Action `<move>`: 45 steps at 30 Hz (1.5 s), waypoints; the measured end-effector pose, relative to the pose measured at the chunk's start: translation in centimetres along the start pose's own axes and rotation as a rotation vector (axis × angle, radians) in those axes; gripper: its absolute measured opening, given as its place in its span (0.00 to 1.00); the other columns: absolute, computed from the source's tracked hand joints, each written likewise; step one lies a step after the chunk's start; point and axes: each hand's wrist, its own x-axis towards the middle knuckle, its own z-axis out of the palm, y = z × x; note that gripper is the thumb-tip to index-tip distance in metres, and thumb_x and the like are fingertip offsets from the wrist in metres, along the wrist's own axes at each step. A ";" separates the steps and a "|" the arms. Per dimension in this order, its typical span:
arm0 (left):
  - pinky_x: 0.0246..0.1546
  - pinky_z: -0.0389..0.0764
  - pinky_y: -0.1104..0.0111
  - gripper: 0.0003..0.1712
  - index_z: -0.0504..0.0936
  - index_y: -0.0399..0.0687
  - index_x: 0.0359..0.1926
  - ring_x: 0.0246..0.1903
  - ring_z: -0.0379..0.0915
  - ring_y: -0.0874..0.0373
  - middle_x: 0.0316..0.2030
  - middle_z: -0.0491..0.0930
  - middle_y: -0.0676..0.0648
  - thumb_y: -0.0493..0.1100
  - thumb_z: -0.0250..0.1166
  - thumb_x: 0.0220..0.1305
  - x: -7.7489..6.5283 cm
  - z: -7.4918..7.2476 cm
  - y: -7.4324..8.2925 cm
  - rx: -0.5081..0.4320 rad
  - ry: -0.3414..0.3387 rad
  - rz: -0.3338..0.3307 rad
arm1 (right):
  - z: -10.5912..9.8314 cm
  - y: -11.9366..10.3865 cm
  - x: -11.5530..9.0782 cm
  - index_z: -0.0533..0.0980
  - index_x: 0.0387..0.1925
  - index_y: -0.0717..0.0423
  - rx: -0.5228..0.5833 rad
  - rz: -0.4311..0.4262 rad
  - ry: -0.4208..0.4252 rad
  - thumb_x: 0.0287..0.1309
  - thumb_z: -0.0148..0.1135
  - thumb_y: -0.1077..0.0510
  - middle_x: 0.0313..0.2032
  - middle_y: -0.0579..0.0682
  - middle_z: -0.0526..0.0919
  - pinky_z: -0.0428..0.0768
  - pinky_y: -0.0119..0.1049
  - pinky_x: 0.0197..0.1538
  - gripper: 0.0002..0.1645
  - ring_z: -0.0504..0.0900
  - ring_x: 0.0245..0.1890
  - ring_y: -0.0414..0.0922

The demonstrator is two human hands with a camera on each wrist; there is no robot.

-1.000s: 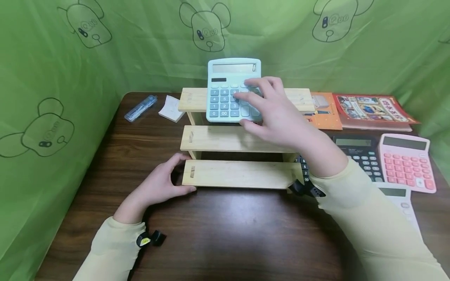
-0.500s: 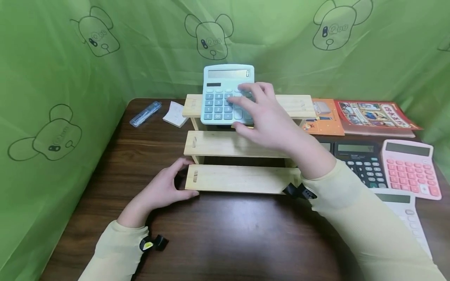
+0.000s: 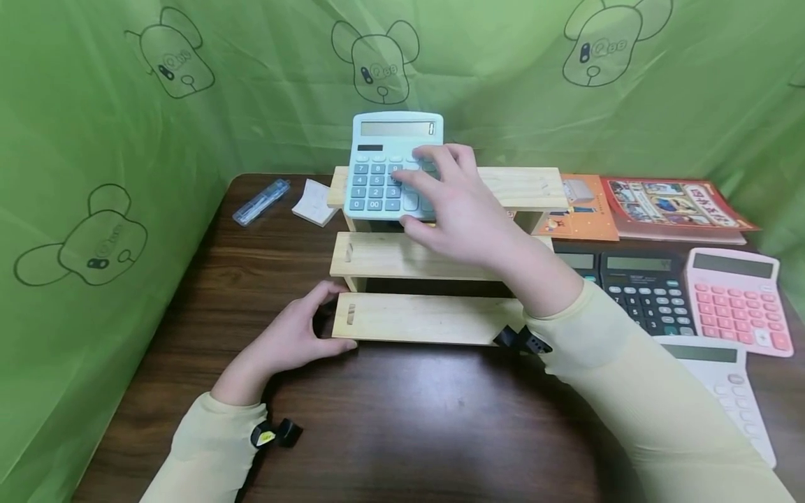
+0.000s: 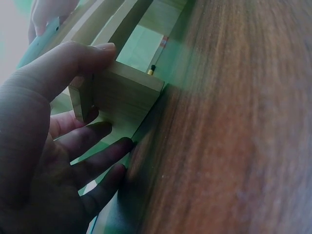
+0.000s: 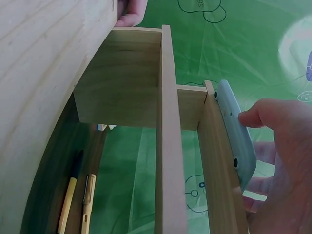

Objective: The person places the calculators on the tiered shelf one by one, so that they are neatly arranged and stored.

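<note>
A wooden three-tier stand (image 3: pixel 421 318) rises in steps across the middle of the table. On its top tier, near the left end, a light blue calculator (image 3: pixel 376 171) leans back with its screen up, showing 0. My right hand (image 3: pixel 468 209) holds it, thumb at the lower edge and fingertips over the keys. The right wrist view shows the calculator (image 5: pixel 236 131) edge-on, with the thumb against it. My left hand (image 3: pixel 292 328) grips the left end of the lowest tier, thumb at the front edge. In the left wrist view, the left hand's (image 4: pixel 29 131) other fingers spread beside the end panel.
A black calculator (image 3: pixel 648 297), a pink calculator (image 3: pixel 736 300) and a white calculator (image 3: pixel 723 381) lie at right, with another dark one partly hidden. Books (image 3: pixel 676 206) lie behind. At back left are a clear blue case (image 3: pixel 260 202) and notepad (image 3: pixel 313 202). Pens (image 5: pixel 68 200) lie beneath the stand.
My right hand and the blue calculator have moved left along the top tier, closer to its left end. My left hand stays on the lowest tier. The head view has shifted slightly.
</note>
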 end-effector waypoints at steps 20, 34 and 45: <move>0.50 0.72 0.59 0.42 0.65 0.68 0.57 0.48 0.72 0.66 0.50 0.76 0.63 0.63 0.77 0.43 0.5 0.6 -1.2 -0.011 -0.018 0.030 | -1.1 1.7 -5.4 0.69 0.66 0.48 0.102 0.110 0.085 0.59 0.64 0.50 0.67 0.52 0.64 0.63 0.51 0.64 0.33 0.60 0.67 0.50; 0.49 0.72 0.56 0.44 0.65 0.64 0.59 0.49 0.70 0.63 0.52 0.74 0.60 0.67 0.75 0.43 -1.1 -1.3 -1.7 0.044 -0.023 -0.004 | -5.9 4.9 -11.0 0.76 0.58 0.51 0.024 0.318 0.104 0.62 0.62 0.53 0.57 0.50 0.77 0.65 0.56 0.60 0.22 0.70 0.60 0.53; 0.51 0.70 0.57 0.44 0.64 0.63 0.59 0.52 0.68 0.63 0.53 0.72 0.60 0.64 0.76 0.44 -1.9 -2.0 -1.9 0.042 -0.021 -0.022 | -4.7 6.9 -13.5 0.68 0.66 0.52 -0.089 0.479 -0.241 0.64 0.59 0.44 0.60 0.58 0.74 0.70 0.60 0.53 0.32 0.75 0.55 0.59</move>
